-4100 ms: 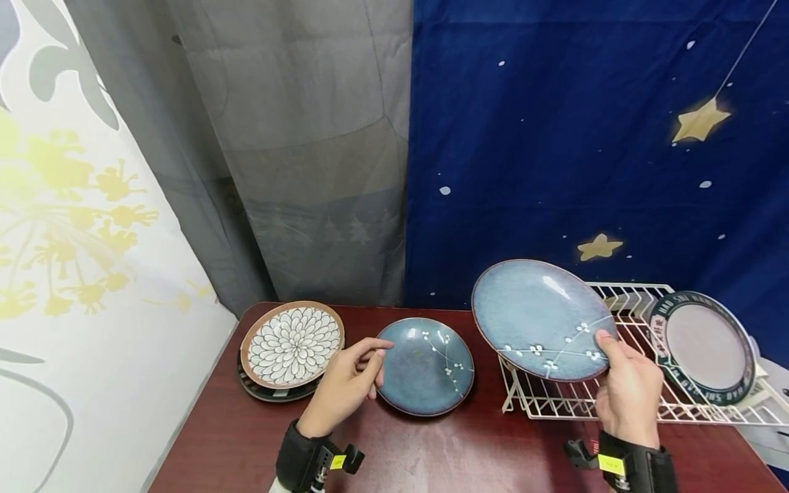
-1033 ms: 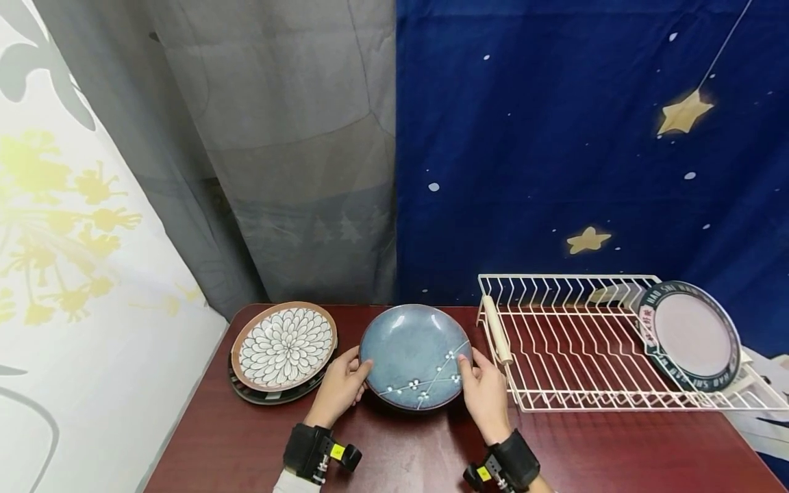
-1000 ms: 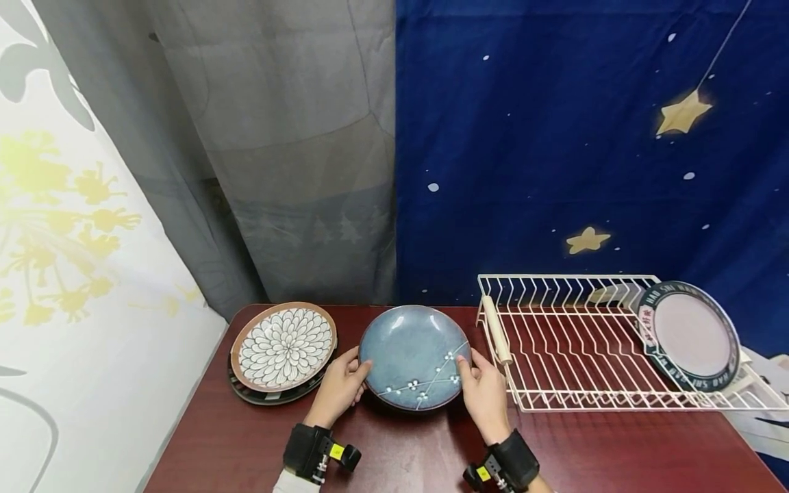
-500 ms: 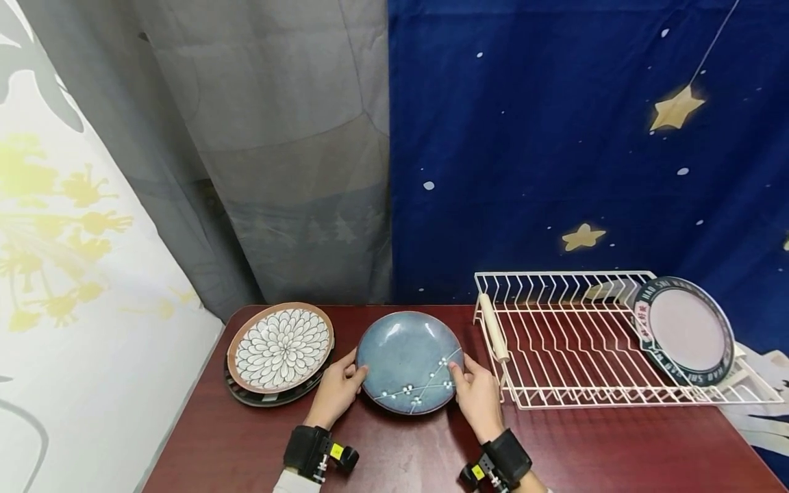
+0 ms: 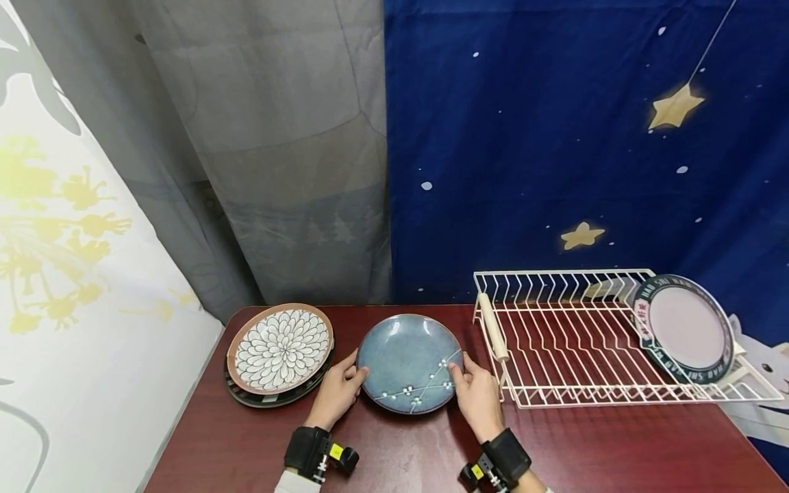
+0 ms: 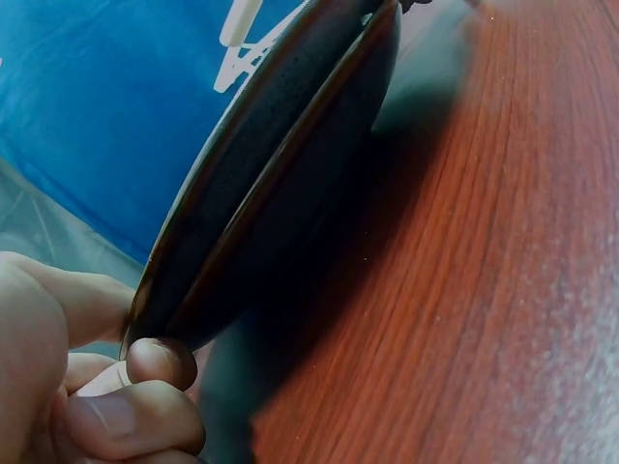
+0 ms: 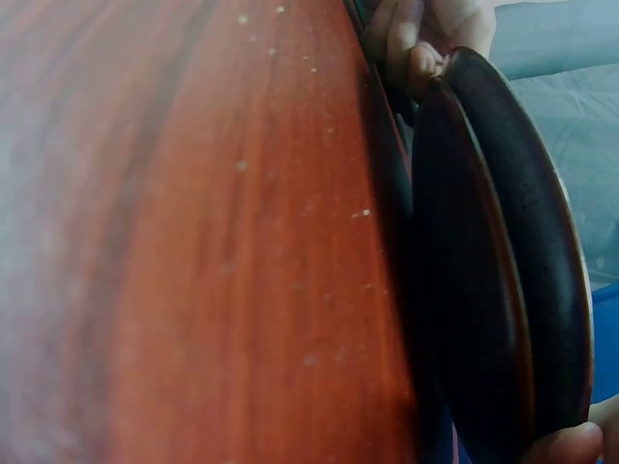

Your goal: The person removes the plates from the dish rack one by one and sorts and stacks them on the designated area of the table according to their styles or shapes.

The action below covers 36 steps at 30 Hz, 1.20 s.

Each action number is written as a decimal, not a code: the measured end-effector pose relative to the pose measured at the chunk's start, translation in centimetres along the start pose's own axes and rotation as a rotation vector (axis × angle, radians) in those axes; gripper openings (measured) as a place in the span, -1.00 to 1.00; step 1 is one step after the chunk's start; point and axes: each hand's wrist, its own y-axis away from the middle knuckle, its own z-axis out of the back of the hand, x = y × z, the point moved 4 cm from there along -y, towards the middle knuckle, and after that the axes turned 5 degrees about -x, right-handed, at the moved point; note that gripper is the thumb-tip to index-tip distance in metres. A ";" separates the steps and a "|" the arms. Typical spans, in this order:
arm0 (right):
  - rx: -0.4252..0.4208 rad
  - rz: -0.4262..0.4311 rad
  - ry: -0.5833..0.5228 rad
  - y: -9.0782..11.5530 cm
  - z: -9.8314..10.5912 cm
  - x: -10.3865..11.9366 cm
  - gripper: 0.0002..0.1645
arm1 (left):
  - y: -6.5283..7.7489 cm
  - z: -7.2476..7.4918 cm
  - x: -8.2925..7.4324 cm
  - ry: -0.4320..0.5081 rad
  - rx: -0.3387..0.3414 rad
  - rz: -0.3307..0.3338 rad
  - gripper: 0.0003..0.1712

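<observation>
Blue plates (image 5: 401, 356) painted with white blossoms are stacked one on the other at the middle of the table; from above, only the upper one shows. My left hand (image 5: 336, 389) grips the rim on the left, thumb on top and fingers curled beneath. On the opposite side my right hand (image 5: 478, 392) pinches the rim, its thumb over the painted sprig. Two dark rims of the stacked plates (image 6: 261, 174) run close together in the left wrist view, the fingers at their edge. In the right wrist view the lower plate (image 7: 464, 280) is close over the wood.
A flower-patterned plate with a brown rim (image 5: 283, 349) lies on a dark plate (image 5: 277, 398) at the left. To the right stands a white wire dish rack (image 5: 573, 329) holding a green-rimmed plate (image 5: 687, 325). Curtains hang behind the table (image 5: 394, 459).
Four seconds ago my right hand held one blue plate by the rack; now it sits on the other. My left hand has taken the rim. Lately the plates have dropped slightly.
</observation>
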 end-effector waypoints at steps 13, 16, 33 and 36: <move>-0.011 0.030 0.059 0.1 0.0 -0.2 -0.42 | -0.1 0.0 0.1 -0.033 -0.003 -0.004 -0.29; -0.020 0.040 0.064 0.3 0.3 -0.1 -0.48 | -0.1 0.0 0.0 -0.075 -0.017 -0.028 -0.29; 0.235 0.040 0.188 0.3 0.7 2.2 -0.27 | 0.0 0.6 -1.2 -0.172 -0.107 0.022 -0.27; 0.246 0.138 0.202 0.4 1.6 3.8 -0.37 | 0.1 1.3 -2.4 -0.159 -0.145 -0.016 -0.38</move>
